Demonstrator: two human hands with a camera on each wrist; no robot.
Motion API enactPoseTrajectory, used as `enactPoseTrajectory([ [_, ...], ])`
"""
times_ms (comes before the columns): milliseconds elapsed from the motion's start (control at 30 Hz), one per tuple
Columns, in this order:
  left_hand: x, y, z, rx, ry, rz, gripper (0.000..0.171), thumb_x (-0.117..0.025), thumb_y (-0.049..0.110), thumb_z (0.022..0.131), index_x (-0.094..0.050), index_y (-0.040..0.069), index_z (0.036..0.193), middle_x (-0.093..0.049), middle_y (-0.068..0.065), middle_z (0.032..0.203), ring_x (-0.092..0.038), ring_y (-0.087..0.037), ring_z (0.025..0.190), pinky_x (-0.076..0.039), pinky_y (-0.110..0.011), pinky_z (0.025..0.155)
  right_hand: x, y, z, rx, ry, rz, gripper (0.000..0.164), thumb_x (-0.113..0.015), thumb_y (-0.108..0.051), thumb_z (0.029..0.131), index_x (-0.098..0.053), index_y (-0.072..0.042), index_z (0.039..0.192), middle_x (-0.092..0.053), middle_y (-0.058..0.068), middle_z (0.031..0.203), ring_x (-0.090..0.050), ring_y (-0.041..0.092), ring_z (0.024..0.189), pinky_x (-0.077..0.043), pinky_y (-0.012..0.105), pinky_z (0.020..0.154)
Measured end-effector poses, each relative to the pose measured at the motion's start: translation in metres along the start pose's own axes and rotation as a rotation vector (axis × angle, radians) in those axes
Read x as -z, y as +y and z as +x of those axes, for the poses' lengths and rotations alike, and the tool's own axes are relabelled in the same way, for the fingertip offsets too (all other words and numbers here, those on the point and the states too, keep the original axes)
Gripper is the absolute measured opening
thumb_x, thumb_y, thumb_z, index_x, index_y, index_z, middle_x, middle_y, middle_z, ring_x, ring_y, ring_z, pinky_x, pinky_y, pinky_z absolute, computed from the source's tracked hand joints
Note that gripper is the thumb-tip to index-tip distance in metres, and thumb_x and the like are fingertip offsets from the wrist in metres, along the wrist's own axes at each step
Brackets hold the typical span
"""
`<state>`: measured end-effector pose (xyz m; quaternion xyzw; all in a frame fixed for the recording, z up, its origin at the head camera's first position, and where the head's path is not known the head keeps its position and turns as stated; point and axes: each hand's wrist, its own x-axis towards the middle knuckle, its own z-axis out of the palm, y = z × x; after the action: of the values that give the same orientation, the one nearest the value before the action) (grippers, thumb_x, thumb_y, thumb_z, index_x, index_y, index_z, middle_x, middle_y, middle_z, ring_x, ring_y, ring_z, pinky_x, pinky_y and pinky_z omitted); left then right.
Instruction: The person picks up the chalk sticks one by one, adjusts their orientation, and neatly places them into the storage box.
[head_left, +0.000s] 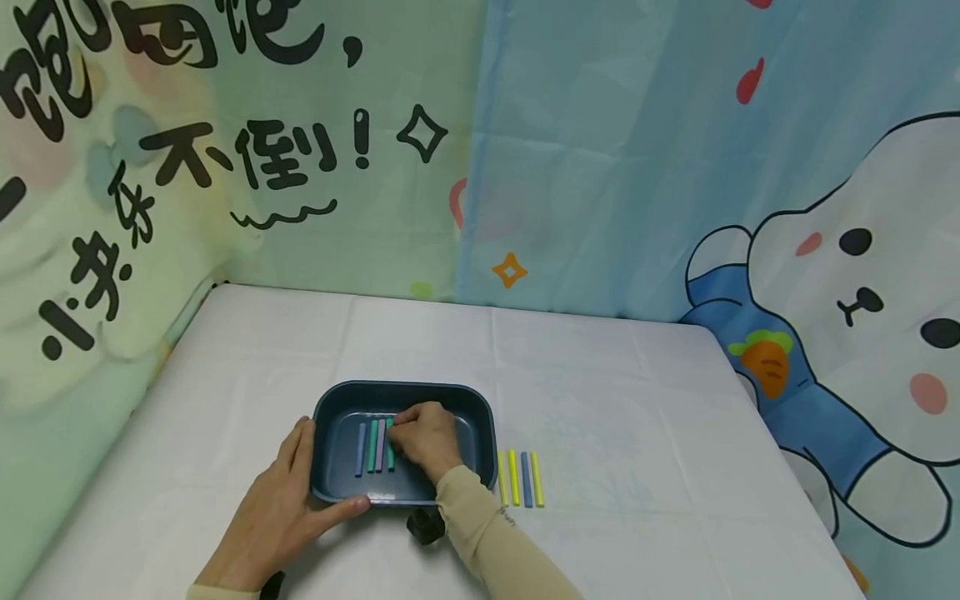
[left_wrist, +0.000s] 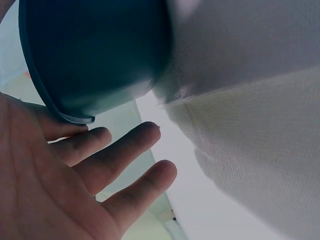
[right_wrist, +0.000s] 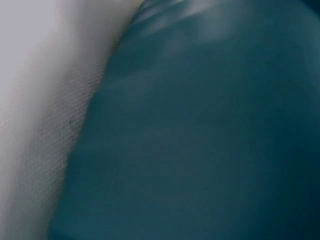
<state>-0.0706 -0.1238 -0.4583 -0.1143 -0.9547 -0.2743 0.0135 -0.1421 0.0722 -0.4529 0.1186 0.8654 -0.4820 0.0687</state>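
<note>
A dark blue tray [head_left: 420,492] stands on the white-covered table. Inside it several thin sticks lie side by side: a blue stick [head_left: 361,450], a green stick [head_left: 372,447], a purple stick [head_left: 380,445] and another green stick [head_left: 390,454] at the right end of the row. My right hand [head_left: 427,437] reaches over the tray's front rim, its curled fingertips pinching the upper part of that last green stick. Along the tray's left side my left hand [head_left: 281,500] rests with fingers extended, its thumb at the front rim. The left wrist view shows the fingers [left_wrist: 125,150] spread beside the tray wall [left_wrist: 95,60].
Right of the tray, several more sticks lie in a row on the table: yellow sticks [head_left: 513,477] and one blue stick [head_left: 527,479]. A black wrist camera [head_left: 426,527] hangs under the right wrist. Printed curtains [head_left: 585,167] stand behind the table [head_left: 637,400].
</note>
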Motion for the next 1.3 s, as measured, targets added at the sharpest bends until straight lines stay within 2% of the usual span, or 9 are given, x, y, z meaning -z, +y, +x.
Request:
enactPoseTrajectory([
  [233,0.002,0.0,-0.001,0.007,-0.005,-0.002,0.125,-0.068,0.075,0.08,-0.017,-0.009,0.158,-0.024,-0.029,0.16,-0.051,-0.048,0.129,-0.048,-0.057,0.099,-0.002,-0.002,-0.002,-0.006,0.013,-0.014,0.009,-0.078,-0.003,0.08,-0.075,-0.003,0.088,-0.066,0.002,0.069,-0.062,0.011,0.058,-0.051,0.023,0.052],
  [500,-0.001,-0.001,0.001,0.004,-0.005,-0.007,0.125,-0.069,0.075,0.079,-0.019,-0.009,0.157,-0.025,-0.029,0.16,-0.049,-0.047,0.132,-0.047,-0.057,0.1,0.002,-0.001,-0.005,-0.006,-0.011,-0.009,0.009,-0.078,-0.006,0.083,-0.074,-0.003,0.091,-0.067,0.003,0.075,-0.062,0.012,0.062,-0.053,0.025,0.056],
  [1000,-0.001,-0.001,0.0,0.019,-0.013,0.005,0.128,-0.064,0.081,0.078,-0.019,-0.009,0.157,-0.025,-0.028,0.161,-0.049,-0.047,0.131,-0.047,-0.057,0.101,0.012,0.004,-0.009,0.073,-0.055,-0.006,0.013,-0.077,-0.01,0.083,-0.076,-0.005,0.095,-0.073,0.001,0.081,-0.064,0.011,0.069,-0.055,0.028,0.064],
  [1300,-0.001,0.0,0.0,0.036,-0.022,0.013,0.129,-0.064,0.081,0.077,-0.019,-0.009,0.157,-0.024,-0.028,0.161,-0.047,-0.047,0.133,-0.046,-0.057,0.102,0.026,0.007,-0.016,0.129,-0.051,0.011,0.018,-0.075,-0.008,0.084,-0.076,-0.002,0.101,-0.073,0.003,0.083,-0.064,0.011,0.063,-0.055,0.027,0.057],
])
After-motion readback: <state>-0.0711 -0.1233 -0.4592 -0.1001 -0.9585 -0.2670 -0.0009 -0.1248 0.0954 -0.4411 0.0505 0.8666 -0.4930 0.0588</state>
